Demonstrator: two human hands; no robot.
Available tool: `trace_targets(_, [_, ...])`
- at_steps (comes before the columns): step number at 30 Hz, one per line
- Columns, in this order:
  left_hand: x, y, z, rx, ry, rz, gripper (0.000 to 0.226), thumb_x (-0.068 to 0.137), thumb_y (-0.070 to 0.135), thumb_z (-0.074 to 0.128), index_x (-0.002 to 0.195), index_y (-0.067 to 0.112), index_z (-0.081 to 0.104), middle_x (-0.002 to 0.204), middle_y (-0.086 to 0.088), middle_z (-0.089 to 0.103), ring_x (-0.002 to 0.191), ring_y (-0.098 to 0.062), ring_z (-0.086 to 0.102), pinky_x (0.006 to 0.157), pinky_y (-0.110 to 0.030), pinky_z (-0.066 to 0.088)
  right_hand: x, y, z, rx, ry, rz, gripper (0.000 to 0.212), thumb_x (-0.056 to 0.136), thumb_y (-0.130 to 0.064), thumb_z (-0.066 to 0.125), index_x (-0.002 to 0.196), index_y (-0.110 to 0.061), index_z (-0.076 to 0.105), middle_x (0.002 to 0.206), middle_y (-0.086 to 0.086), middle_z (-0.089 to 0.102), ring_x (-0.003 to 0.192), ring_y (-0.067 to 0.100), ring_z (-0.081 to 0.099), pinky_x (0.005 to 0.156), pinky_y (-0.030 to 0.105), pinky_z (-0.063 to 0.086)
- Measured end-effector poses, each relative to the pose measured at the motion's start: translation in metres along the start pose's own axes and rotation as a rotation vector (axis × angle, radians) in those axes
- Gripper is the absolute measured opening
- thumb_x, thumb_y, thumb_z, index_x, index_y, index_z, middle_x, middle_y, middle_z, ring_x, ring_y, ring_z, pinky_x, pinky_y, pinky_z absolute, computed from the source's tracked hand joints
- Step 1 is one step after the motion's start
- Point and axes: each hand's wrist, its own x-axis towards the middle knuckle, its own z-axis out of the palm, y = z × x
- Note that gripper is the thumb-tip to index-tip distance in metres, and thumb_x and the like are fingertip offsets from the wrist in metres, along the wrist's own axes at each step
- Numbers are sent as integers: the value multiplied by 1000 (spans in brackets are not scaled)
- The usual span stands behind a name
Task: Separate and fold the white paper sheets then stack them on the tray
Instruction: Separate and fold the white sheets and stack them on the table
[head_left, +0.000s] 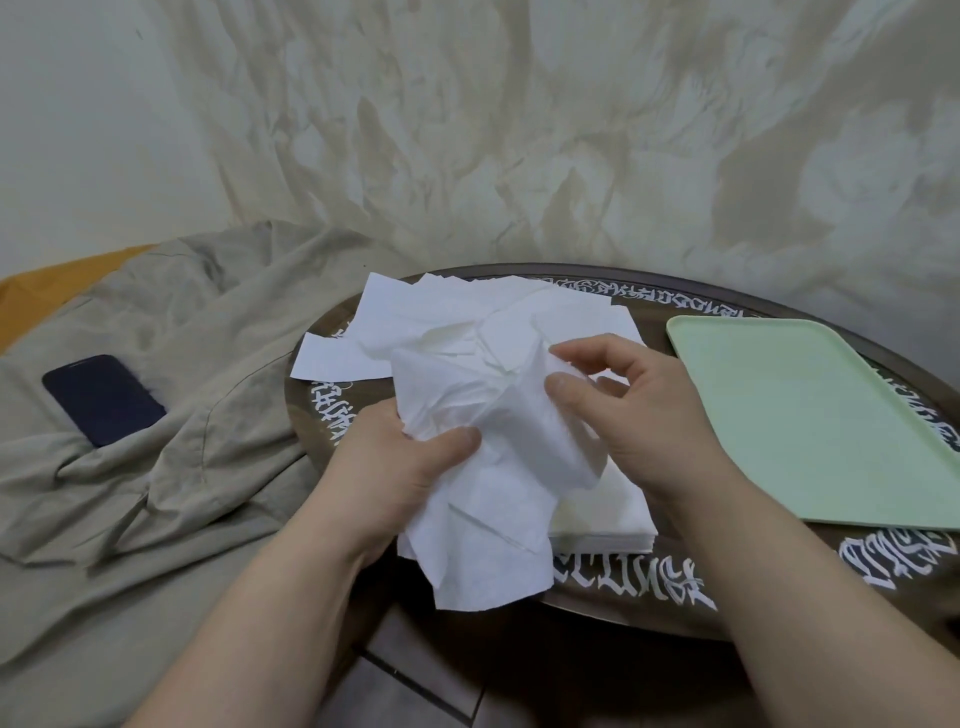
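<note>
Risk 1: tearing. The crumpled sheet (483, 467) is thin, soft tissue-like paper held by both hands. The left hand (400, 467) grips its lower-left part, thumb pressed over the front. The right hand (634, 410) pinches its upper-right edge between thumb and fingertips. Pulling the two grips apart quickly would likely rip the sheet along an existing crease.

Risk 2: taking more than one ply. The sheet appears layered where the right grip pinches it; whether one layer or several is caught cannot be determined. A pinch across several layers would defeat the separation.

Risk 3: disturbing other paper. The loose sheets (415, 317) lie just beyond both grips, and the flat stack (608, 514) lies directly below the right grip, partly covered by the held sheet. A dragging lower corner could sweep either pile out of order or off the desk (649, 587).

Risk 4: a poor fold. The sheet is heavily wrinkled; folding it before flattening would probably give an uneven result.

Position of the work: the crumpled sheet spans between the two grips, its bulk between and below them, and its lower corner hangs past the near edge of the desk, below the left grip. The green tray (831, 415) lies to the right of the right grip, apart from it, with no paper on it. No sheet has yet been stacked there.
</note>
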Motion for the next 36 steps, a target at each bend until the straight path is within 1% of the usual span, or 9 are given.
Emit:
trace_targets(3, [-2,1,-2,4,-5,8,30,63,14,71,92,7,72,91,-11,76,88,-32,73,82,-44,58,-1,-2,-3,76,-48,54,11,78,-17,77,87,-25,75,77,-11,59,74,9,57,76,30,46])
trace_targets(8, [-5,2,-3,-30,27,-9,32,63,12,71,94,9,72,93,-9,77,89,-30,73,84,-44,59,-2,-5,-10,196,-207,193,15,75,-18,76,86,-8,74,90,11,74,79,22,65,78,40,49])
trace_targets(13, [-6,6,-5,-82,132,-32,11,86,3,69,94,10,71,96,-10,76,92,-32,72,90,-51,56,3,-14,-21,325,38,80,16,82,-3,67,68,-10,65,70,8,66,65,19,58,63,30,50])
trace_targets(16, [-5,8,-7,-82,160,-19,9,86,3,68,91,10,71,95,-10,76,92,-32,72,90,-51,56,-5,-31,-31,499,-46,95,33,85,7,53,62,-14,65,63,4,62,55,14,53,49,22,45])
trace_targets(18, [-5,8,-5,-50,144,-5,18,73,10,75,90,10,72,93,-9,77,90,-31,73,87,-49,57,-14,-38,-24,373,-218,106,27,80,2,54,61,-13,65,59,3,56,52,13,48,47,21,38])
trace_targets(21, [-5,7,1,-11,81,6,23,65,16,73,86,8,72,88,-9,76,84,-30,73,76,-43,57,-24,-38,-1,-92,-393,31,15,80,-7,62,67,-14,66,57,-9,54,52,5,46,48,19,36])
trace_targets(25, [-9,6,2,-83,-79,-33,15,68,8,71,83,10,73,84,-9,73,76,-24,68,66,-33,53,-21,-26,22,-456,-356,-225,14,81,-14,69,73,-22,63,71,-13,60,72,2,53,66,14,39])
trace_targets(31, [-8,6,-6,-207,-124,-127,51,58,-1,50,107,-12,59,93,-21,60,86,-34,57,81,-40,44,-17,-11,13,-389,-262,-235,13,83,-9,69,73,-17,64,78,-7,65,76,3,57,69,9,40])
trace_targets(36, [-9,8,-1,-214,-87,-121,33,58,0,50,90,-2,61,81,-16,62,75,-28,59,66,-31,49,-18,-11,9,-385,-266,-225,18,81,-6,64,73,-22,62,77,-9,66,75,7,61,68,20,47])
